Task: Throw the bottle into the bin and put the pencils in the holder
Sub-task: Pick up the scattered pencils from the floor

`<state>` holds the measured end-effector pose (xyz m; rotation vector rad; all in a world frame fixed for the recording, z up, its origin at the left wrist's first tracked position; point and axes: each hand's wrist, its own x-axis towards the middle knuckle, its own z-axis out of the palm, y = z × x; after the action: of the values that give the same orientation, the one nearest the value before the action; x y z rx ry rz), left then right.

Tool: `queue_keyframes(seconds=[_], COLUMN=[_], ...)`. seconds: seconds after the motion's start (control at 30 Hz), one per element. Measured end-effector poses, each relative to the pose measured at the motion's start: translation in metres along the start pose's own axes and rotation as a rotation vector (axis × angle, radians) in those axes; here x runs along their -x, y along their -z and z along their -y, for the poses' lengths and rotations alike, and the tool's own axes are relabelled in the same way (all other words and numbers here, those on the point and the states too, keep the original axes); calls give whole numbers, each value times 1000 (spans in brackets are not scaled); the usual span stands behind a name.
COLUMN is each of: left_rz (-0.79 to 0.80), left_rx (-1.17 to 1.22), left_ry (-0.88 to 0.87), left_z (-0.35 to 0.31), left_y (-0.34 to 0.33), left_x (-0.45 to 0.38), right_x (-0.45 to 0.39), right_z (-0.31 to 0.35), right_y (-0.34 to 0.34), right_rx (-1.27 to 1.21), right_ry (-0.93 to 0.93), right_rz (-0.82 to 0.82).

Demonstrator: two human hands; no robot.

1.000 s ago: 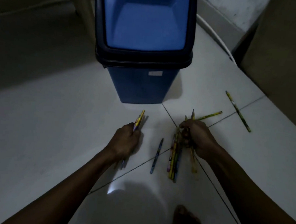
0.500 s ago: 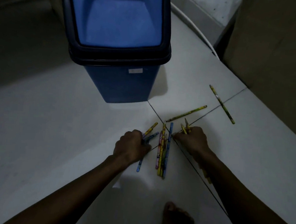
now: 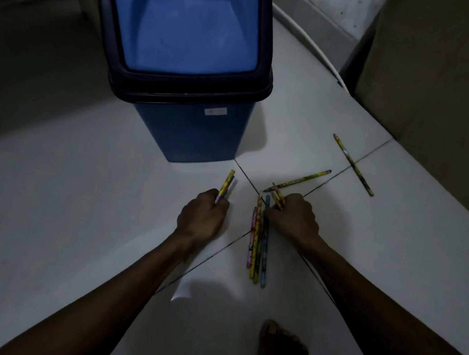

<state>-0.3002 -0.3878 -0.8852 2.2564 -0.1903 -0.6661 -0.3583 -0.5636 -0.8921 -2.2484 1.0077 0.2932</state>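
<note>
A blue bin [image 3: 192,131] with a black rim and a blue swing lid stands on the white tiled floor ahead. My left hand [image 3: 202,218] is closed on a couple of pencils [image 3: 225,186] whose tips stick out toward the bin. My right hand [image 3: 294,218] grips a few pencils [image 3: 277,197] and rests beside a bundle of several pencils [image 3: 258,242] lying on the floor between my hands. Two loose yellow-green pencils lie further right, one [image 3: 299,180] close to my right hand, another [image 3: 353,165] apart. No bottle or holder is in view.
A brown wall or cabinet [image 3: 431,87] rises at the right. A white cable [image 3: 310,42] runs along the floor behind the bin. My bare foot [image 3: 280,347] is at the bottom edge. The scene is dim.
My left hand moved away from the bundle with pencils in its grip. The blue pencil that lay by it is no longer on the floor. My right hand stays at the bundle's top.
</note>
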Motion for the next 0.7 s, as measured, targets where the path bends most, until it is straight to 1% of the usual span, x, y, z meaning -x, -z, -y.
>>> queue_keyframes(seconds=[0.1, 0.23, 0.33, 0.47, 0.53, 0.7], left_rz=[13, 75, 86, 68, 46, 12], left_rx=[26, 56, -33, -118, -137, -221], left_ry=[19, 20, 28, 43, 45, 18], left_z=[-2, -3, -3, -6, -9, -21], left_y=[-6, -21, -32, -42, -45, -51], left_x=[0, 1, 2, 2, 2, 2], right_x=[0, 1, 0, 1, -1, -6], right_z=[-4, -5, -3, 0, -4, -14], right_y=[7, 6, 3, 6, 12, 29], right_rx=[-4, 96, 147, 176, 103, -273], right_ry=[-21, 6, -8, -5, -13, -5], right_rz=[-17, -25, -69, -33, -34, -50])
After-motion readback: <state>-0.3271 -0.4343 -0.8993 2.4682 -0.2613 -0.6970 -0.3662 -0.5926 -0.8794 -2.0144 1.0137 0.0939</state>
